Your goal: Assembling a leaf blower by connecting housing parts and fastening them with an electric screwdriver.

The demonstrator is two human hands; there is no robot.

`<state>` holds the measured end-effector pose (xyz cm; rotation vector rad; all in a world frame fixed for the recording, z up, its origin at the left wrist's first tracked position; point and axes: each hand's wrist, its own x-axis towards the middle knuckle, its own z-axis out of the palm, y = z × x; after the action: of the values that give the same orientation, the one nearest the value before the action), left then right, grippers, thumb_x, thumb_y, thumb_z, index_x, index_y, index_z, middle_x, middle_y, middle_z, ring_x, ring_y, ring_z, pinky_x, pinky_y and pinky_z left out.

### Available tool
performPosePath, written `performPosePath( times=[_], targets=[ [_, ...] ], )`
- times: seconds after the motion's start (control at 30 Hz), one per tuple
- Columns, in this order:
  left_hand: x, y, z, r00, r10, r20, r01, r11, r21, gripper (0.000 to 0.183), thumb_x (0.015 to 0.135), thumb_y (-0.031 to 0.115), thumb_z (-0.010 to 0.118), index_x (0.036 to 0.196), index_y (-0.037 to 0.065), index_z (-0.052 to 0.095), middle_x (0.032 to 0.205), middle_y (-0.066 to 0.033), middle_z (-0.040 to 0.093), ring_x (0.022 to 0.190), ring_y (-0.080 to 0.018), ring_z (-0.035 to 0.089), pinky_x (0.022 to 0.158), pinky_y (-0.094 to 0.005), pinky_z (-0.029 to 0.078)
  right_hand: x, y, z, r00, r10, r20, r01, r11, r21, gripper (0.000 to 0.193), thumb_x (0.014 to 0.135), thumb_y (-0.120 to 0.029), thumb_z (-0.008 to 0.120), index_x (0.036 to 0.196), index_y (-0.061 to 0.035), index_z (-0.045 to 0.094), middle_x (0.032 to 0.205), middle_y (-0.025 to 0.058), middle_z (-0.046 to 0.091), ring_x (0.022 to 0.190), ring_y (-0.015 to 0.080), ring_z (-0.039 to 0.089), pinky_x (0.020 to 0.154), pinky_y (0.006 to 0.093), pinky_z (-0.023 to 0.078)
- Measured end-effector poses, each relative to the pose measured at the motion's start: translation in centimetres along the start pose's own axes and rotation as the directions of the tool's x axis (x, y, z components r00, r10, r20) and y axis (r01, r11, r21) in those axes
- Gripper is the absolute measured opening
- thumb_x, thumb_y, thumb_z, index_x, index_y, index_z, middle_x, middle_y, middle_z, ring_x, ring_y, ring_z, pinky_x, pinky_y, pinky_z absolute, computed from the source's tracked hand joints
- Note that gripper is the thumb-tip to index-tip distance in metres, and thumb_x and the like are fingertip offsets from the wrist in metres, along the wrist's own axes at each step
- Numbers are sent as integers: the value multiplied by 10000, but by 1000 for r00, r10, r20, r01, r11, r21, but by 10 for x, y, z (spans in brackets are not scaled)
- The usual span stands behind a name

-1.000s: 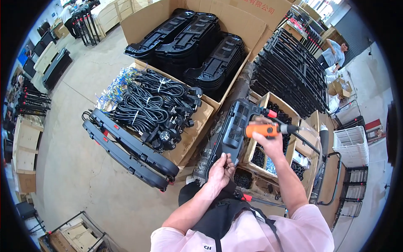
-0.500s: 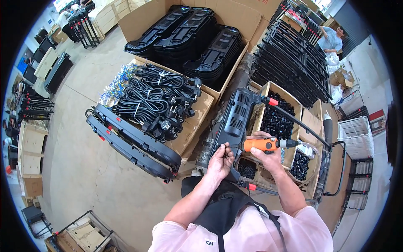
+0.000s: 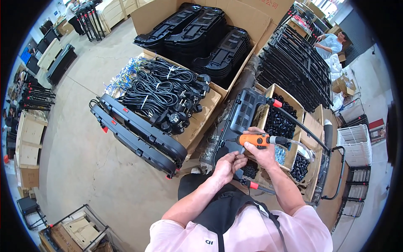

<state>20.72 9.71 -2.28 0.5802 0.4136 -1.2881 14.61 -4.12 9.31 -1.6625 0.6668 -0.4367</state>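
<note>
My right hand [image 3: 261, 152] is wrapped round an orange pneumatic screwdriver [image 3: 253, 140] with a clear hose at its rear. The tool's tip points left at a black plastic housing [image 3: 242, 115] with a vented cover, lying in front of me. Near the lower end of that housing is my left hand [image 3: 228, 167], its fingers drawn together in a pinch. Whatever sits between those fingertips is too small to make out. A black tube frame [image 3: 300, 127] with red clips extends right from the housing.
Right of the housing, a wooden bin [image 3: 273, 93] holds black parts, beside silver screws [image 3: 280, 155]. Left are bundled black power cords [image 3: 155, 94] and two long black housings [image 3: 134, 134]. A carton [image 3: 247, 63] of black shells stands behind. A person [image 3: 329, 45] is at the far right.
My left hand has moved down and right, off the housing's middle. The screwdriver in my right hand has shifted slightly up and left. The view has turned slightly.
</note>
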Motion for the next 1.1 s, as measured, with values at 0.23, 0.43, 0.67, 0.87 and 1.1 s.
performPosePath(
  times=[0.23,0.43,0.67,0.87,1.1],
  targets=[
    [-2,-2,-17,992,-16,121,-7,983,182,272,1125,235,531,1230,13,650,1053,-83,730,895,-172,723,840,-322,636,9,-2,11,1000,17,24,-15,998,-57,543,864,-71,810,1360,-2,598,1273,137,721,1167,202,688,1048,357,551],
    [-14,10,-18,989,-19,150,-32,944,328,271,1126,251,542,1234,30,658,1024,-34,712,859,-130,692,746,-265,600,14,-6,16,998,-12,69,20,994,-111,515,870,-78,812,1337,-3,609,1266,136,722,1163,202,688,1040,356,551],
    [-21,13,-33,992,-12,129,-24,961,274,293,1114,248,563,1270,14,646,1069,-63,736,885,-124,700,759,-265,608,26,-1,27,992,-57,113,87,958,-274,358,855,-109,831,1170,-15,689,1096,94,735,1017,162,702,898,329,575],
    [-16,11,-34,998,36,51,-45,980,192,283,1109,264,572,1229,23,659,1043,-77,757,801,-137,714,705,-265,617,26,6,28,980,-119,161,162,945,-284,380,860,-111,824,1195,-8,677,1091,90,738,1006,164,702,895,333,578],
    [-8,10,-36,999,21,-49,-17,997,81,306,1084,326,615,1195,48,674,971,-54,752,743,-147,704,655,-265,613,5,0,23,996,-75,54,82,987,-140,530,874,-95,819,1348,-1,602,1221,134,727,1129,197,691,1002,352,562]
  ],
)
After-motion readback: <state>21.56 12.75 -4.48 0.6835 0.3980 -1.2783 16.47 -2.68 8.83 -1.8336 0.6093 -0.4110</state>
